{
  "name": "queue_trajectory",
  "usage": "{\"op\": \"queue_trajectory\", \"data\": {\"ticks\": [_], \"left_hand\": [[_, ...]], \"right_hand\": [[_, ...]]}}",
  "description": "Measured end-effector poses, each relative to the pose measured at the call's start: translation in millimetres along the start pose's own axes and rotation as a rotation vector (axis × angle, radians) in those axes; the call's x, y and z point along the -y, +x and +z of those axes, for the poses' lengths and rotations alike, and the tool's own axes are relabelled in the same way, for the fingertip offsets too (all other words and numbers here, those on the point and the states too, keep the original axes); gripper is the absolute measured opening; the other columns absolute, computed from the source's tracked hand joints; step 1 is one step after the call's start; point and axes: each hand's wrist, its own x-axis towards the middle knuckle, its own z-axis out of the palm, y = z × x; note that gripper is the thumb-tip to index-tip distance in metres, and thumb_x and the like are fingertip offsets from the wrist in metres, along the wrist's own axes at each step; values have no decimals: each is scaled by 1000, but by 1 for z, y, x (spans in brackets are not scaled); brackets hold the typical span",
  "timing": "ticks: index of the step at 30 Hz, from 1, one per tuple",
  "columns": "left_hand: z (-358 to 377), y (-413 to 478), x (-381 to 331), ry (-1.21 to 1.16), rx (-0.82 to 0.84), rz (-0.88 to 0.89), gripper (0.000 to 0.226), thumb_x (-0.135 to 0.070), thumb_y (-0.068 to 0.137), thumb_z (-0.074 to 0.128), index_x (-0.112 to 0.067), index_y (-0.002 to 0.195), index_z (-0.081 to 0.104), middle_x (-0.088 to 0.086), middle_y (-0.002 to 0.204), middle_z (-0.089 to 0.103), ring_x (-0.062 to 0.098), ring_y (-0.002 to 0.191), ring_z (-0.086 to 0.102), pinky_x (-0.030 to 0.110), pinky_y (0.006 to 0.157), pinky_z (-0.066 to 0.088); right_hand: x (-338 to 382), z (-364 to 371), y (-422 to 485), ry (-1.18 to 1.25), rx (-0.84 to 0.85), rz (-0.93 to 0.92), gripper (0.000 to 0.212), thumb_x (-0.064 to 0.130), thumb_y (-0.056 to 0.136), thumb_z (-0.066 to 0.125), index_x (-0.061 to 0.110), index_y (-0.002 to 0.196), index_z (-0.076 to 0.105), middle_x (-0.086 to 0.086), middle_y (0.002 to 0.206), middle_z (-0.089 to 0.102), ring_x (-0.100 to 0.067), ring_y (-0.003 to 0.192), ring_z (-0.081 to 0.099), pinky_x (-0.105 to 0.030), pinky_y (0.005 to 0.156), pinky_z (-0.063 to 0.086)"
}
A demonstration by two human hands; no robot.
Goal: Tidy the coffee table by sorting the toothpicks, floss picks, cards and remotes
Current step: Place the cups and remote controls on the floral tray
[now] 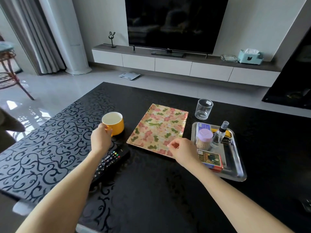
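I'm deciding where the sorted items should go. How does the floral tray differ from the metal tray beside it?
The floral tray is pink and green patterned; the metal tray is plain shiny steel. The metal tray carries a toothpick jar, a spray bottle and a card box; the floral tray shows only its pattern. The right hand is at the floral tray's near corner, not the metal tray's. Both are shallow rectangles lying flat on the table.
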Motion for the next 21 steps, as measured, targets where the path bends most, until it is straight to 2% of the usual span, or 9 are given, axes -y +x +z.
{"op": "queue_trajectory", "data": {"ticks": [3,6,8,10,11,13,15,18,21], "left_hand": [[0,4,-4,-19,-27,-39,23,-13,93,47,7,100,58,26,95,63,40,91,57,36,70,38],[-13,7,-14,-205,-47,-193,18,-11,92,49,0,89,63,14,78,68,37,85,65,37,79,51],[-25,7,-26,-450,29,-350,14,-7,91,52,-2,84,64,6,55,63,32,64,70,42,73,58],[-34,2,-43,-843,170,-557,11,0,92,53,7,85,59,14,65,62,26,50,68,40,51,59],[-38,-2,-53,-1055,266,-662,14,2,93,50,9,83,55,19,78,61,26,59,69,35,45,57],[-38,-15,-71,-1351,470,-842,19,1,98,39,6,83,50,23,110,55,33,104,62,29,63,56],[-33,-28,-87,-1500,589,-940,18,1,99,35,7,90,50,23,128,46,35,125,47,33,87,48],[-15,-39,-102,-1561,659,-949,20,3,98,38,9,111,52,24,115,51,36,119,50,43,99,40],[-1,-33,-106,-1445,777,-828,19,-1,96,46,2,112,55,24,94,59,33,89,62,34,93,51]], "right_hand": [[2,6,-1,1,4,-4,17,25,90,57,13,86,70,1,87,69,-14,80,60,-23,66,39],[8,10,0,43,-16,8,18,30,90,58,16,97,67,3,94,67,-13,86,59,-23,68,39],[19,11,4,153,-25,-1,29,39,89,58,19,109,61,4,102,64,-12,93,59,-24,75,45],[34,13,12,364,20,43,47,51,86,57,24,125,51,3,120,59,-13,107,56,-31,89,48],[43,15,18,494,65,92,58,57,84,57,27,131,44,4,130,52,-14,115,53,-35,94,48],[60,20,30,693,151,202,79,70,75,56,33,140,29,3,143,40,-19,122,49,-43,98,48],[73,24,43,772,172,265,90,75,68,58,36,141,22,0,146,37,-24,118,54,-45,94,51],[78,26,62,778,33,290,79,56,79,64,28,141,25,0,142,39,-24,116,53,-39,93,51],[69,24,86,658,-108,260,70,47,80,68,28,137,32,0,138,43,-23,117,50,-33,88,48]]}}
